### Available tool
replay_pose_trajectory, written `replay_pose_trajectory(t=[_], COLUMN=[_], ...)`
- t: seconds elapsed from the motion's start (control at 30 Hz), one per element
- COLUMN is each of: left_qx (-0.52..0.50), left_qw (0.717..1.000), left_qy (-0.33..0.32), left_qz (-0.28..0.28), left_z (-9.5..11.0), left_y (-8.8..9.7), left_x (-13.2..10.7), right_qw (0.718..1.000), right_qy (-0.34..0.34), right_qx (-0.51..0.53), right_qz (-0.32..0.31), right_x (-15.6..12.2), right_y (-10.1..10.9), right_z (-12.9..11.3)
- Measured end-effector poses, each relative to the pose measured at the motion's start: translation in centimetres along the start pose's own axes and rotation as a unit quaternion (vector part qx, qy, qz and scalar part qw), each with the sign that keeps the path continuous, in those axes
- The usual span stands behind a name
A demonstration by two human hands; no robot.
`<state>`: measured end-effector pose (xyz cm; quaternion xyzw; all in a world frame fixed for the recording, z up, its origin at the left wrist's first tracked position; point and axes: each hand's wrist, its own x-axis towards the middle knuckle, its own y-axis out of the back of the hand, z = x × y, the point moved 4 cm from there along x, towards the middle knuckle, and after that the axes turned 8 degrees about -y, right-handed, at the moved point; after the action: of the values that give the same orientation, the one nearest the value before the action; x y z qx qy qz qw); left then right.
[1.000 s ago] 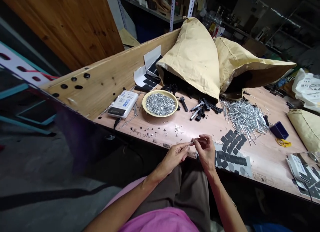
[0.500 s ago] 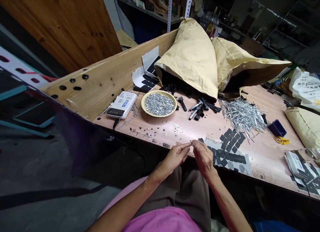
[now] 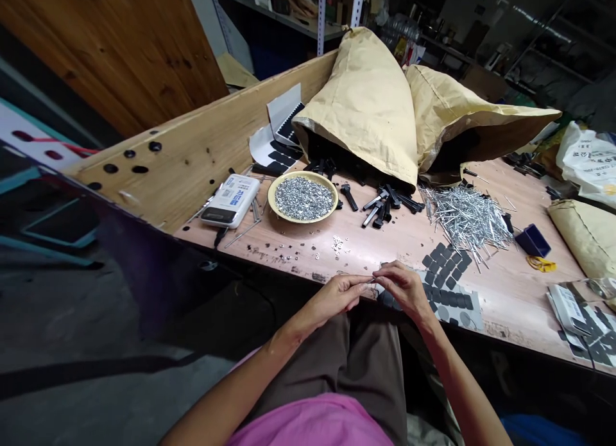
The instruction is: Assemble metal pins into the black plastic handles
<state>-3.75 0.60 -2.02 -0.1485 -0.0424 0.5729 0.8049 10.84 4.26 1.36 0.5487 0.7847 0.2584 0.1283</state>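
At the table's front edge, my left hand (image 3: 344, 294) and my right hand (image 3: 403, 287) meet fingertip to fingertip, both closed in a pinch. Between them shows the tip of a thin metal piece (image 3: 372, 280); most of it is hidden by my fingers. Under and beside my right hand lies a grey backing sheet (image 3: 474, 314) with rows of black adhesive pads (image 3: 450, 298). Beyond my hands, a yellow bowl (image 3: 272, 208) is full of small shiny metal nuts (image 3: 304, 199). A few loose nuts (image 3: 338, 244) are scattered in front of it. Long thin metal rods (image 3: 466, 218) lie heaped to the right.
Two large paper sacks (image 3: 366, 99) lie open-mouthed at the back, with black plastic parts (image 3: 382, 205) before them. A white device (image 3: 231, 199) sits left of the bowl. On the right are a dark blue box (image 3: 532, 240) and yellow bands (image 3: 541, 264). A wooden board (image 3: 187, 160) edges the left.
My right hand has turned and its fingers now lie flatter, reaching in from the right. The thin metal piece shows slightly more between the fingertips. The whole view has shifted slightly.
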Motion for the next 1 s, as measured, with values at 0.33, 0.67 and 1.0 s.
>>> replay_pose_trajectory(t=[0.33,0.67,1.0], left_qx=[-0.007,0.011,0.259], left_qw=[1.000,0.993,0.952], left_qy=[-0.013,-0.035,-0.160], left_qz=[-0.019,-0.111,-0.017], left_z=[0.2,-0.1,0.6], left_y=[-0.4,-0.8,-0.9], left_x=[0.1,0.1,0.1], right_qw=[0.996,0.994,0.998], right_qy=[-0.030,-0.010,0.053], right_qx=[0.083,0.049,-0.032], right_qz=[-0.003,-0.096,0.015], right_x=[-0.2,-0.6,-1.6], right_y=[0.6,1.7,1.7], right_z=[-0.3,-0.5,-1.0])
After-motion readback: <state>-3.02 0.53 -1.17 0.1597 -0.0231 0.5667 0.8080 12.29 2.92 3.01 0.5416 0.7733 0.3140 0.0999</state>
